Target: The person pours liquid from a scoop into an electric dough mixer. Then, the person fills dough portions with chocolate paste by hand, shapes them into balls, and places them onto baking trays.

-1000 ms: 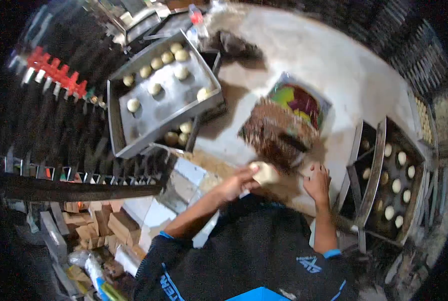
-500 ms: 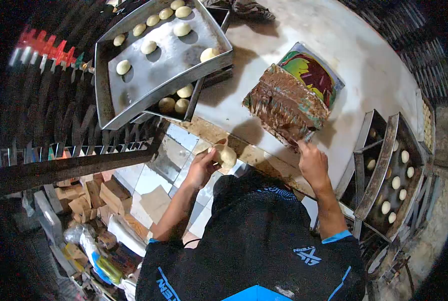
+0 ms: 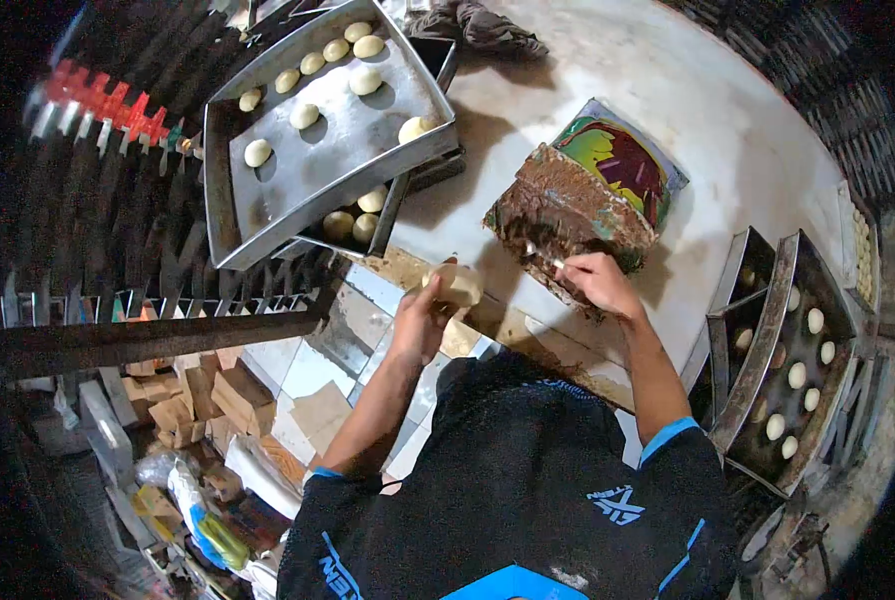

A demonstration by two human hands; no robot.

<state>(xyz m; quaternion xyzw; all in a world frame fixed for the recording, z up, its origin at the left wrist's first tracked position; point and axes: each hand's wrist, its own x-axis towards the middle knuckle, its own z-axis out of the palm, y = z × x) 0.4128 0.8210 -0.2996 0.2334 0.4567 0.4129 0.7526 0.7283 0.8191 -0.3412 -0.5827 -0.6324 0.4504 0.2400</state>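
Note:
A flattened piece of pale dough (image 3: 457,285) is held in my left hand (image 3: 422,318), over the table's front edge. My right hand (image 3: 603,286) is closed on the handle of a small spoon-like tool (image 3: 557,263), whose tip is at the brown filling. That filling (image 3: 557,215) lies thickly over the front part of an opened bag (image 3: 622,160) with a green, yellow and dark red print. The bag rests on the pale table, in front of both hands.
A metal tray (image 3: 332,185) with several dough balls sits tilted on another tray at the left. More trays (image 3: 802,370) with dough balls stand at the right. A dark cloth (image 3: 477,28) lies at the back. Cardboard pieces (image 3: 242,400) are at the lower left.
Compared with before, my right hand has moved from the bag's front right corner onto the filling, and the tool now shows. My left hand still holds the dough. The view has shifted.

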